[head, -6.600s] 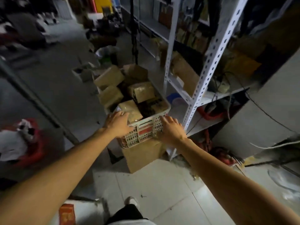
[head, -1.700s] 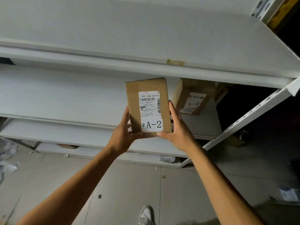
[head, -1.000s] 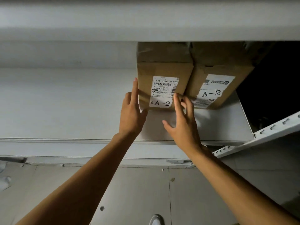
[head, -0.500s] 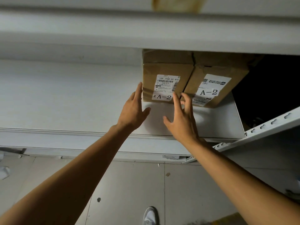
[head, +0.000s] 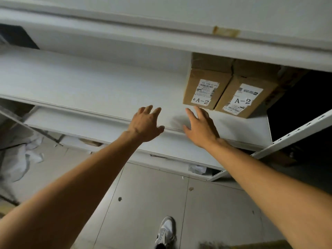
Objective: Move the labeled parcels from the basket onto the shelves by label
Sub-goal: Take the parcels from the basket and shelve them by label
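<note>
Standing side by side on shelf [head: 89, 83]: two A-2 parcels [head: 206, 87]; hands empty.

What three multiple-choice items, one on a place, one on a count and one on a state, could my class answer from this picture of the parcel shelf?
1. Where do the parcels stand on the shelf?
A. at its right end
B. at its left end
C. hanging off its front edge

2. How many parcels show an A-2 label?
A. one
B. two
C. four

3. What are the hands doing?
A. both grip a parcel
B. one carries a basket
C. both are open and hold nothing

Answers:
1 A: the left parcel and the right parcel stand side by side near the right upright.
2 B: each of the two carries an A-2 label.
3 C: the left hand and right hand have spread fingers, in front of the parcels.
</note>
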### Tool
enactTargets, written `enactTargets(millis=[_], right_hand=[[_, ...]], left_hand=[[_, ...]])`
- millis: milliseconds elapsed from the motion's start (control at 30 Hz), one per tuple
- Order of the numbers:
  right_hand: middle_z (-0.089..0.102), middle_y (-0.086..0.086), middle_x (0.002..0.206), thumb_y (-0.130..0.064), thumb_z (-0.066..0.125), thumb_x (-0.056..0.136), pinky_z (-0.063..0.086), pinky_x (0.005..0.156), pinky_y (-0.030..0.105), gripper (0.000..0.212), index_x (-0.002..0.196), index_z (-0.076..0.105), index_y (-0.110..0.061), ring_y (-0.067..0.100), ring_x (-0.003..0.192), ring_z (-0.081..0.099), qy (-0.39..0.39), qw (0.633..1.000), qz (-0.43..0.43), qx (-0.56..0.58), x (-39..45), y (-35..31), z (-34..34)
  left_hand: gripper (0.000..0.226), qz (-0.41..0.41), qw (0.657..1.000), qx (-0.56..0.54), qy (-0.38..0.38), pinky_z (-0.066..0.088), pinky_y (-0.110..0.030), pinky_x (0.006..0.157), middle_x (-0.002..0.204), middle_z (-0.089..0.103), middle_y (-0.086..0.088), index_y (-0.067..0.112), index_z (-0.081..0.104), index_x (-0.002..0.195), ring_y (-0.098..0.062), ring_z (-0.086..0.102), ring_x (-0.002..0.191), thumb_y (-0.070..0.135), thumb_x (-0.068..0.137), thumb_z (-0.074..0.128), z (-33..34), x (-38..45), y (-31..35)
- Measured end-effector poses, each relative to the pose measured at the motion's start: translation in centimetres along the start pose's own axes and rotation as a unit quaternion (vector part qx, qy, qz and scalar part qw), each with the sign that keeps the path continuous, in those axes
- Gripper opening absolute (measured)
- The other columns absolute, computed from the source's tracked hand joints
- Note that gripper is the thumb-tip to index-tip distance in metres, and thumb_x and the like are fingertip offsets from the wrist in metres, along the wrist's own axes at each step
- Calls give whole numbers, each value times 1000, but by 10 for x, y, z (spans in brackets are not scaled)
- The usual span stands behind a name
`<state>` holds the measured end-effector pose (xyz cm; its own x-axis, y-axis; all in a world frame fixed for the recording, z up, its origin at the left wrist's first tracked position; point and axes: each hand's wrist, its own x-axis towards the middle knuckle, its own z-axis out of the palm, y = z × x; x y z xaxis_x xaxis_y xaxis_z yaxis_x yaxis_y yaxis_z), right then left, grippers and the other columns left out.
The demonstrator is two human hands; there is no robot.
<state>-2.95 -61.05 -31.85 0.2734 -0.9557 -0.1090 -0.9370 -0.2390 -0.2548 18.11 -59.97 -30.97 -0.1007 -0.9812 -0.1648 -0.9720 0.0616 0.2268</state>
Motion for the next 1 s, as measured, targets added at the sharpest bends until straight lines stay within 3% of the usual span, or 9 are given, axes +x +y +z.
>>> enactTargets(millis=[267,467,567,733,1000], right_hand=[[5,12,166,-44,40,103,21,118,46,63,158,19,-21,34,149,13,-100,983,-144,-50,-66,-165,7],[14,14,164,-46,44,100,26,116,48,65,157,23,-22,35,147,20,-148,924,-342,-84,-150,-325,44],[14,16,165,-47,45,101,27,117,50,68,158,20,-21,36,148,21,-190,866,-449,-114,-212,-400,70],[24,19,161,-46,50,96,33,115,46,74,158,19,-19,39,141,32,-233,730,-628,-137,-327,-499,111],[13,12,165,-42,54,96,35,113,52,76,159,13,-26,39,146,24,-271,509,-802,-156,-492,-560,129]], left_hand=[[79,-182,983,1,30,29,-48,116,157,31,-18,22,29,154,-39,30,141,51,89,62,-21,-207,-100],[76,-394,916,-3,78,29,-45,116,155,34,-18,20,36,150,-39,34,139,53,86,63,-32,-423,-160],[72,-509,855,-32,94,35,-43,111,145,43,-17,19,42,144,-37,40,132,53,84,62,-25,-534,-162],[79,-687,709,-108,119,25,-44,117,158,27,-16,21,31,153,-37,24,144,51,87,61,-1,-682,-135],[71,-849,464,-181,175,20,-41,118,160,21,-14,18,28,153,-36,16,146,41,93,59,40,-802,-43]])
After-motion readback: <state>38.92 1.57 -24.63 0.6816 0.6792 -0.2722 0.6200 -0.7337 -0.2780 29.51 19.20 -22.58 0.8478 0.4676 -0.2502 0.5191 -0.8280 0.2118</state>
